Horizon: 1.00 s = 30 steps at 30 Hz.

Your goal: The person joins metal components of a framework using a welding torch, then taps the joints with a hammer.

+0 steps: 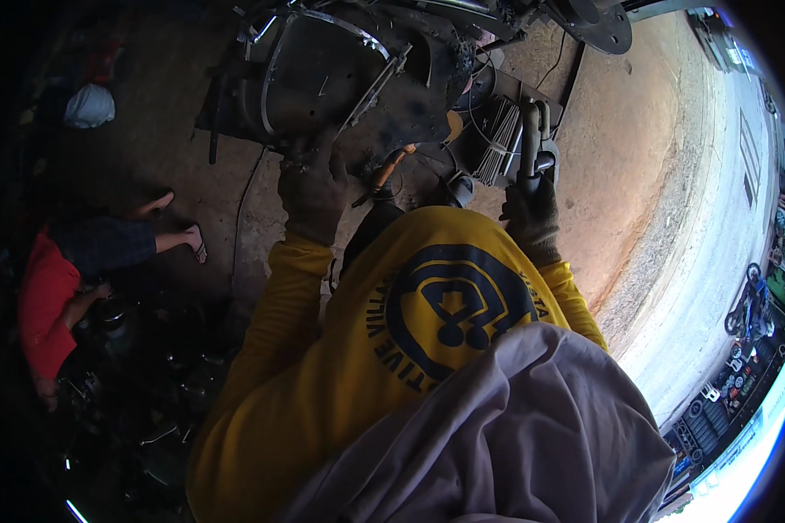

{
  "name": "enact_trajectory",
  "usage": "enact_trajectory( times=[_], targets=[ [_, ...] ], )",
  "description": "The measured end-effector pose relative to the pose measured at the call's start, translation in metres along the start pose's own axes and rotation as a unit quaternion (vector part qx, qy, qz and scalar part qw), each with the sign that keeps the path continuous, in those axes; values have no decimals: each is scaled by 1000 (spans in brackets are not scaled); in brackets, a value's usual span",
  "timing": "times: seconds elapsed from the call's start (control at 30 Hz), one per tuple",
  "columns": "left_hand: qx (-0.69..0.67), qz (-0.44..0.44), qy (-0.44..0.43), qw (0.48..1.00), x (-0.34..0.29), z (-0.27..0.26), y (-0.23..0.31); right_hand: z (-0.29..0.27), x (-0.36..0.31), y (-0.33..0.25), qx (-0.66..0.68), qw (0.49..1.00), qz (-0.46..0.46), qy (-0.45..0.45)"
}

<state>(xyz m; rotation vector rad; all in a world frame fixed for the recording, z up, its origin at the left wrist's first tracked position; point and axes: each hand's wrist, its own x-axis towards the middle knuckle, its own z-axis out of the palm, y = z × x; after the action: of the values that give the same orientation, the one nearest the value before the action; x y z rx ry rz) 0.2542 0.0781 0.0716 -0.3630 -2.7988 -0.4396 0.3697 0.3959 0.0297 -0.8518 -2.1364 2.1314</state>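
My left hand (pixel 312 196), in a dark work glove, is at the near edge of a dark metal worktop (pixel 314 96). Its fingers look curled in the shadow, and what they hold, if anything, cannot be made out. A curved metal bar frame (pixel 272 74) lies on the worktop beyond it. My gloved right hand (pixel 532 213) is closed round the lower end of a looped metal tool (pixel 530 139) that stands up from the fist. Just left of that tool lies a bundle of thin metal rods (pixel 499 139). An orange handle (pixel 394 167) shows between my hands, below the worktop edge.
At the left, a person in a red shirt (pixel 48 296) sits low beside dark metal parts (pixel 157 366). A cable (pixel 246 200) runs over the floor. A round metal plate (pixel 606 33) juts in at the top. To the right lies a pale road (pixel 706 200) with a motorbike (pixel 750 301) beyond.
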Motion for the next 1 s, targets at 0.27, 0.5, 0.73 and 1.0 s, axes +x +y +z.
enact_trajectory(
  times=[0.27, 0.5, 0.73, 1.0],
  targets=[
    [21, 25, -3, 999, 1, -1, -4, 3, -3, 4, -4, 1000, 3, 0],
    [29, 0, -35, 999, -1, -1, -5, 7, -5, 4, 12, 1000, -10, -2],
    [25, 26, -2, 999, 3, -2, -4, 5, -6, 7, 18, 1000, 3, 3],
    [50, 39, 1, 998, 4, -6, 0, 7, -7, -2, 1, 1000, 0, -3]
  ],
)
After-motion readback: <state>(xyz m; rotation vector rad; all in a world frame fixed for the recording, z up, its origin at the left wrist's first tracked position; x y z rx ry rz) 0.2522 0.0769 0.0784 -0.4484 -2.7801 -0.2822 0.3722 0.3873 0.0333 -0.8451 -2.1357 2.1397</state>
